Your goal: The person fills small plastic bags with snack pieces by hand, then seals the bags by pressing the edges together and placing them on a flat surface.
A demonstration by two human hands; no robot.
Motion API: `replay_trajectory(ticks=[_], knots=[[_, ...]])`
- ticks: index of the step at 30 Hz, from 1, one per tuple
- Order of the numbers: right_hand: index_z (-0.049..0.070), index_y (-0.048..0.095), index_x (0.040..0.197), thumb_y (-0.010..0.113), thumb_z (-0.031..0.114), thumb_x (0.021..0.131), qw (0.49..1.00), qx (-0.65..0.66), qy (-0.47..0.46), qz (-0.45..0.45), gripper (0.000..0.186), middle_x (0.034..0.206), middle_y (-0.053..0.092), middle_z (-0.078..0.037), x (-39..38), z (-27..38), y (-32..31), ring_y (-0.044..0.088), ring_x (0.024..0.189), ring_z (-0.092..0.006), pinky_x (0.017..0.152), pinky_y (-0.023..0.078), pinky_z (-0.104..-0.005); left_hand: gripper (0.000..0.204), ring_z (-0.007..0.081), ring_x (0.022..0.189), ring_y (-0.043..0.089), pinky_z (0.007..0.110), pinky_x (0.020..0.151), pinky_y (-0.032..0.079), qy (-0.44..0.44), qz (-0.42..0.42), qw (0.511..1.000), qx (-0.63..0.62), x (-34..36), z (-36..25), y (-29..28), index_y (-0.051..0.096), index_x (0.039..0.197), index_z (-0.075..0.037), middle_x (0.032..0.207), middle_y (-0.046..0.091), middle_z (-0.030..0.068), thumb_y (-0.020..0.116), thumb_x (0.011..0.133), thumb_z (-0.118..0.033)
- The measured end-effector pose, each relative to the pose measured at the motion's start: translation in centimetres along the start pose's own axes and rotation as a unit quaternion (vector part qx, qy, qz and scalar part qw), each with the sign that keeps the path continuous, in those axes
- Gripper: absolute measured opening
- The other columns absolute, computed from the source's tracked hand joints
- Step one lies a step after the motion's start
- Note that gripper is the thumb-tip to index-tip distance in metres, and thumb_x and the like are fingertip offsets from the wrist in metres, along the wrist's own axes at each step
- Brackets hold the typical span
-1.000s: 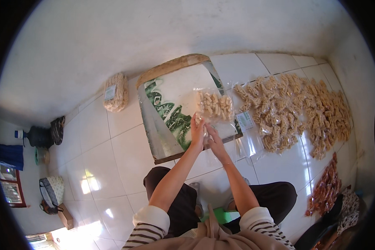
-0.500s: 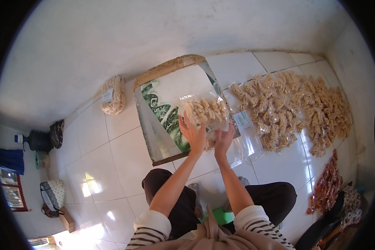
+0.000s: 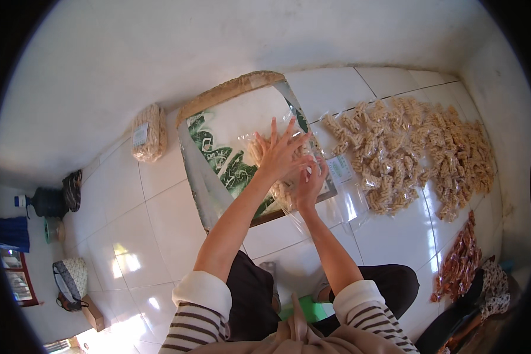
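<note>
A clear bag of pale twisted snacks [image 3: 281, 192] lies on a board with green print [image 3: 215, 135]. My left hand [image 3: 280, 152] rests over the bag with its fingers stretched out and spread, hiding part of the snacks. Just right of it, my right hand [image 3: 310, 177] has its fingers bent at the bag's right side, pinching the plastic near my left thumb. To the right of the board lie flat empty plastic bags with a label [image 3: 339, 170].
Many snack bags [image 3: 395, 159] cover the tiles at the right, with reddish packets [image 3: 454, 259] lower down. A packed bundle [image 3: 149, 133] stands left of the board by the wall [image 3: 236, 35]. A water jug [image 3: 47, 202], handbag [image 3: 71, 277] and box [image 3: 92, 312] line the left side.
My left hand has moved up over the bag and spread its fingers. My right hand has shifted slightly up beside it. The bag has gone from being held in both hands to lying lower on the board.
</note>
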State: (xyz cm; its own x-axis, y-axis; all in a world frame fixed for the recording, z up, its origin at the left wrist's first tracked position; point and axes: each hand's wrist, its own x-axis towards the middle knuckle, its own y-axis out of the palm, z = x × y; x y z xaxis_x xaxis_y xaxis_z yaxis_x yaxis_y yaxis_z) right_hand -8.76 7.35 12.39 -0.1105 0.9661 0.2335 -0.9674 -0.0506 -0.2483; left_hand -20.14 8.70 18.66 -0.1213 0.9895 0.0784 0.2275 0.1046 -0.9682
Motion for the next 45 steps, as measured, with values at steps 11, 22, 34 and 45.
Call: replay_trajectory(ticks=[11,22,34,45], knots=[[0.001,0.045,0.124,0.062,0.004,0.080,0.998,-0.035,-0.003,0.059,0.048,0.122,0.047,-0.016,0.0,0.5,-0.4,0.048,0.111,-0.0284,0.091,0.042,-0.0337,0.049,0.0269,0.089,0.062,0.047,0.092,0.035,-0.209,0.078,0.921,-0.320,4.2,7.9,1.0,0.052,0.121,-0.015,0.100,0.063,0.0089,0.044,0.088,-0.050],[0.006,0.043,0.128,0.059,0.003,0.080,0.980,-0.151,-0.081,0.100,0.051,0.128,0.046,-0.016,-0.4,0.6,-1.5,0.047,0.104,-0.0312,0.090,0.040,-0.0368,0.024,0.0210,0.118,0.039,0.057,0.097,0.022,-0.162,-0.134,0.962,-0.174,3.5,6.5,0.9,0.061,0.104,-0.022,0.121,0.049,0.0004,0.056,0.085,-0.035],[0.005,0.040,0.131,0.053,-0.004,0.082,0.991,-0.001,-0.081,0.103,0.052,0.127,0.043,-0.017,2.3,0.4,1.9,0.053,0.103,-0.0319,0.083,0.046,-0.0391,0.032,0.0235,0.137,0.014,0.062,0.103,-0.007,0.071,-0.003,0.996,-0.057,1.5,4.5,0.7,0.060,0.112,-0.027,0.136,0.040,-0.0016,0.046,0.089,-0.044],[0.007,0.046,0.125,0.067,0.007,0.074,0.965,-0.071,-0.084,0.239,0.055,0.121,0.049,-0.014,-5.2,1.6,-6.7,0.050,0.105,-0.0309,0.087,0.043,-0.0365,0.045,0.0271,0.118,0.042,0.052,0.100,0.026,-0.135,-0.112,0.950,-0.257,-1.9,12.6,-0.1,0.049,0.123,-0.019,0.122,0.051,0.0077,0.050,0.087,-0.045]])
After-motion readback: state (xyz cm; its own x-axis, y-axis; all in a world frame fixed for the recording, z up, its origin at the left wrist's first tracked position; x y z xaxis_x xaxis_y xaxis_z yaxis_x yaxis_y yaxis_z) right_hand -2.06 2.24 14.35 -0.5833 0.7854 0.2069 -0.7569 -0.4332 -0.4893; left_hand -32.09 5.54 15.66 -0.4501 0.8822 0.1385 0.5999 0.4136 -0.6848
